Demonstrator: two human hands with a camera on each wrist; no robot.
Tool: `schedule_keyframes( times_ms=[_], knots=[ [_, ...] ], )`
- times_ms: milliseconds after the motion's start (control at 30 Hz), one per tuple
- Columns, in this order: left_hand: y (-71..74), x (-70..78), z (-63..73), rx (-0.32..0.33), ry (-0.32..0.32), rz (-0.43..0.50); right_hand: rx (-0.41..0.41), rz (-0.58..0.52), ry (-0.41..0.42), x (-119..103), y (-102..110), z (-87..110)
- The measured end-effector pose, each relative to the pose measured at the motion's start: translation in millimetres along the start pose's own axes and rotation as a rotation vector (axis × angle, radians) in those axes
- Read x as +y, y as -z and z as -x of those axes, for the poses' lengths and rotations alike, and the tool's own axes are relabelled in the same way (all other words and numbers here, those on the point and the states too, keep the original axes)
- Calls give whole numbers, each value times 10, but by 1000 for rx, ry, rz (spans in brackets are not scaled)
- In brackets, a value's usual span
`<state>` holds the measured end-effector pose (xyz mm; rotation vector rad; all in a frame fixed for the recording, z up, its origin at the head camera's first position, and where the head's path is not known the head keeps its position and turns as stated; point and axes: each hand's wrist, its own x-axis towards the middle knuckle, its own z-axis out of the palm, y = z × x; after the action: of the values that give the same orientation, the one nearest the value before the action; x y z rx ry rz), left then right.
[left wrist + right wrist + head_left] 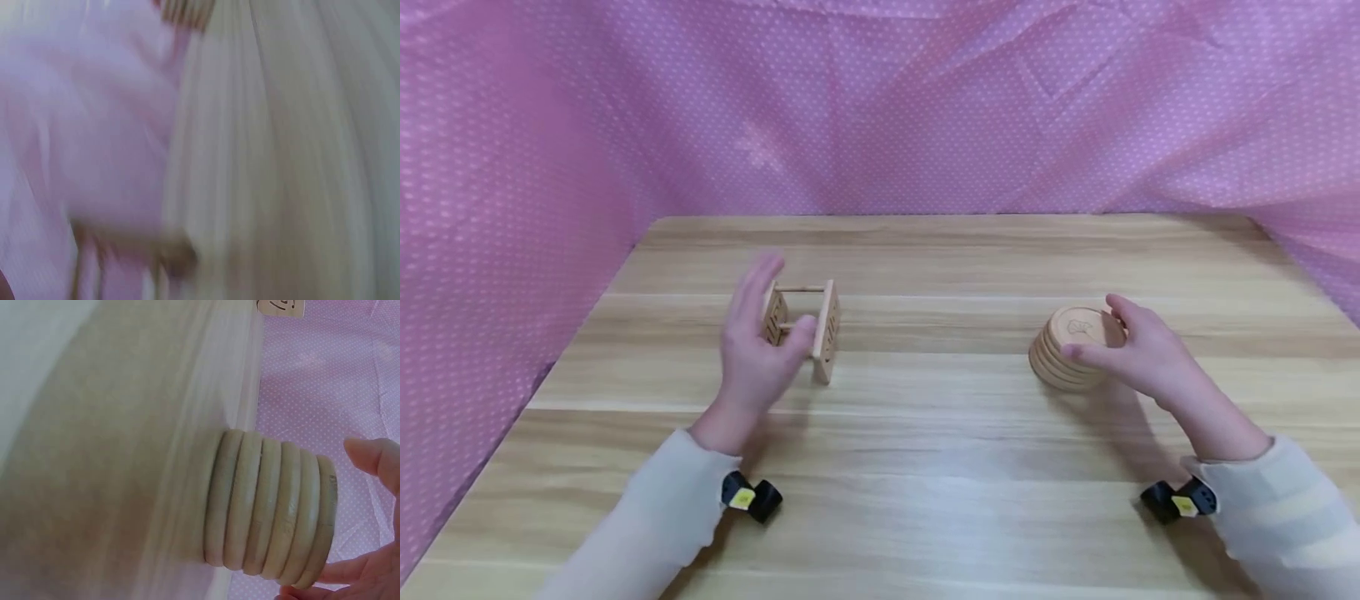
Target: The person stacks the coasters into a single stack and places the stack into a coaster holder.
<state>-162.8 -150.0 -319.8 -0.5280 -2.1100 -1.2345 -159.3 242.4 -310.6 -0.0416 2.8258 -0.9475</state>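
A stack of several round wooden coasters [1078,327] stands on the table at the right, a leaf-like drawing on its top disc. My right hand [1138,346] hovers at its top, thumb and fingers spread to either side. From the right wrist, the thumb [369,456] shows apart from the coasters [272,506], while fingertips overlap their lower edge. At the left stands a wooden coaster rack [826,333] with two slotted end panels joined by rods. My left hand [756,350] is over its left side, fingers extended and thumb spread; the left wrist view blurs the rack [134,240].
The wood-grain table [910,483] reaches back to a pink dotted cloth [925,117] hanging behind and at both sides. Black wrist cameras [751,497] sit at the light sleeve cuffs. Bare tabletop lies between rack and coasters.
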Motion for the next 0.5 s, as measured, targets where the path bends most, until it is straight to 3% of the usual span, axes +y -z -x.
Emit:
schedule_keyframes(
  times_ms=[33,100,233,400,500],
  knots=[
    [-60,90,-6,-54,-43,-3,-1,5,10,-5,11,5],
    [-188,255,-17,-212,-31,-11,-4,14,24,-21,36,12],
    [-460,435,-48,-535,112,-68,-24,49,55,-59,70,0],
    [-798,387,-57,-797,267,-92,-70,35,79,-90,97,-33],
    [-1002,294,-33,-912,321,-63,-88,14,59,-79,117,-30]
  ],
)
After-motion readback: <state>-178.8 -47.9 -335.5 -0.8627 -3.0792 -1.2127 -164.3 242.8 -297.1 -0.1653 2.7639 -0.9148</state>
